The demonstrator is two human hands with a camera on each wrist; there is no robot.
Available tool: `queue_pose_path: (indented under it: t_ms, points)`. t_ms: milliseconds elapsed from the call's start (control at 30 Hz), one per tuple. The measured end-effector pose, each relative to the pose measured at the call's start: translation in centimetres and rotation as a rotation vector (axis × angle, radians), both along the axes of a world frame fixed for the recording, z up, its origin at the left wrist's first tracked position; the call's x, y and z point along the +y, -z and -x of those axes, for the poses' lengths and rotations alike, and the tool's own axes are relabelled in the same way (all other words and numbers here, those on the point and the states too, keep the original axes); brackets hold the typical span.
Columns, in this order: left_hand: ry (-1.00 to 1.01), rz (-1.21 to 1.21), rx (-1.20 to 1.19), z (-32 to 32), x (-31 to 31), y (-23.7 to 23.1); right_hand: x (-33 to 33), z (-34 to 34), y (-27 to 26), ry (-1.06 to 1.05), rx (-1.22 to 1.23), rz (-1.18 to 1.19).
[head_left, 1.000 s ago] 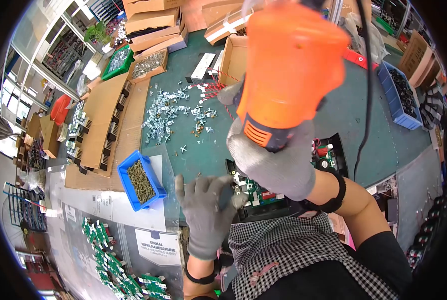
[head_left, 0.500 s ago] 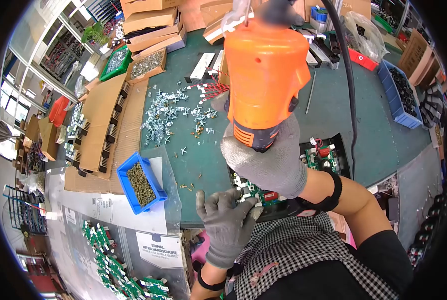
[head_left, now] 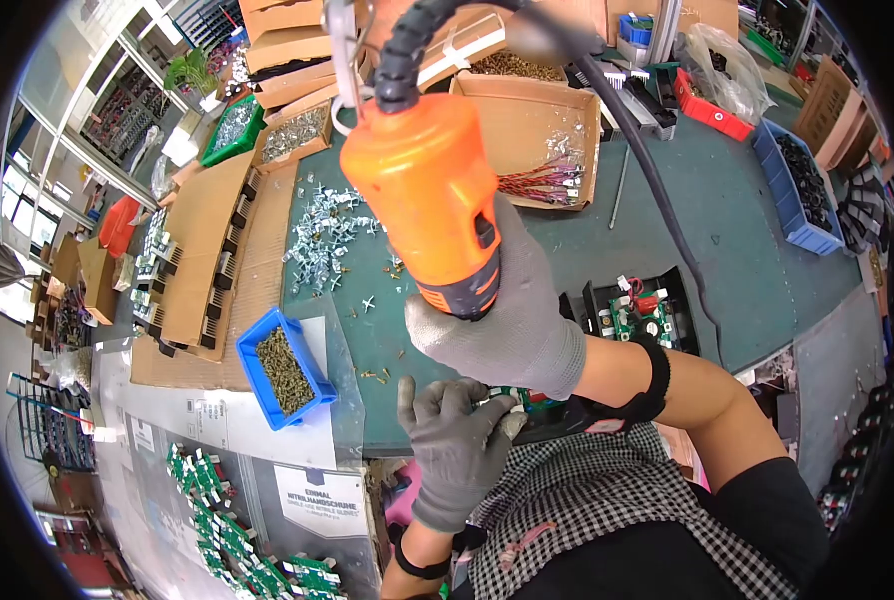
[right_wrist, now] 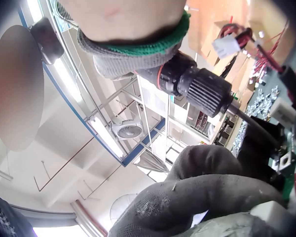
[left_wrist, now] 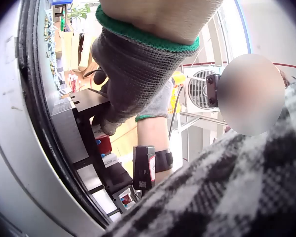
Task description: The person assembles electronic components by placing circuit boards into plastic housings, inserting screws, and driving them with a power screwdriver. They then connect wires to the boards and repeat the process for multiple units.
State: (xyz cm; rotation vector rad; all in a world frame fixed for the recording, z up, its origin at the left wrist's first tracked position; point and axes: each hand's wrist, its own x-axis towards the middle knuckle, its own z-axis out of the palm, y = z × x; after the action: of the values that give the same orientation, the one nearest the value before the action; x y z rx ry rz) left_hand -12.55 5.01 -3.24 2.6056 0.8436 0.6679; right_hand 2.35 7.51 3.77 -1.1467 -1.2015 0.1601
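Note:
My gloved right hand [head_left: 512,320] grips an orange electric screwdriver [head_left: 422,190] by its body, its cable end tilted up to the far left. In the right wrist view its black chuck [right_wrist: 207,91] carries a long bit [right_wrist: 254,126] that reaches down into a black housing [head_left: 689,310]. Green circuit boards [head_left: 622,325] with red and white parts sit inside this housing. My gloved left hand [head_left: 457,450] holds the housing's left end with bent fingers, thumb near the front edge. The right hand and forearm hide the housing's middle in the head view.
Left stands a blue bin [head_left: 285,370] of brass-coloured screws, with loose screws [head_left: 375,376] beside it. Beyond lies a heap of metal clips [head_left: 322,235]. A cardboard box [head_left: 527,130] with red wires stands behind. The tool's black cable [head_left: 657,170] hangs across the right side.
The screwdriver has tilted and swung left over the bench, uncovering the cardboard box. The left hand first moved right to the housing's end and has since stayed there.

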Motion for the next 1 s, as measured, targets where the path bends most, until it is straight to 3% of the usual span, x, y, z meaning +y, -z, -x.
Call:
queue_pose_path:
  t_ms: [133,267,333,433,533,567,667,733,800,1000]
  points:
    - [0.217,0.127,-0.036,1.1,3.3,-0.4,-0.4,0.0,0.4,-0.136,0.194,0.041]
    - [-0.169,0.221,-0.138,-0.1,11.0,0.5,-1.0,-0.8,0.2,-0.174,0.216,0.076]
    - [-0.303,0.079,-0.030,-1.8,14.3,1.8,-1.6,-1.2,-0.3,-0.165,0.201,0.039]
    - [-0.488,-0.052,0.394,-4.6,17.5,2.5,-3.5,-1.8,-2.5,-0.186,0.241,-0.017]
    - [-0.487,0.011,0.420,-5.1,18.3,3.8,-5.7,-3.4,-4.5,-0.180,0.276,-0.078]
    - [-0.445,0.026,0.341,-4.6,18.0,3.9,-6.4,-4.0,-5.0,-0.175,0.289,-0.100]
    - [-0.184,0.346,-0.210,-3.2,14.6,2.1,-8.9,-6.0,-6.0,-0.160,0.320,-0.167]
    - [0.038,-0.172,-0.277,-3.6,9.4,-0.9,-10.3,-6.9,-6.2,-0.175,0.334,-0.210]
    - [0.135,-0.156,-0.195,-4.2,4.0,-4.3,-11.7,-7.6,-6.2,-0.229,0.333,-0.258]
    - [0.299,-0.100,-0.277,-7.2,-1.7,-3.0,-14.8,-9.5,-5.7,-0.456,0.276,-0.377]
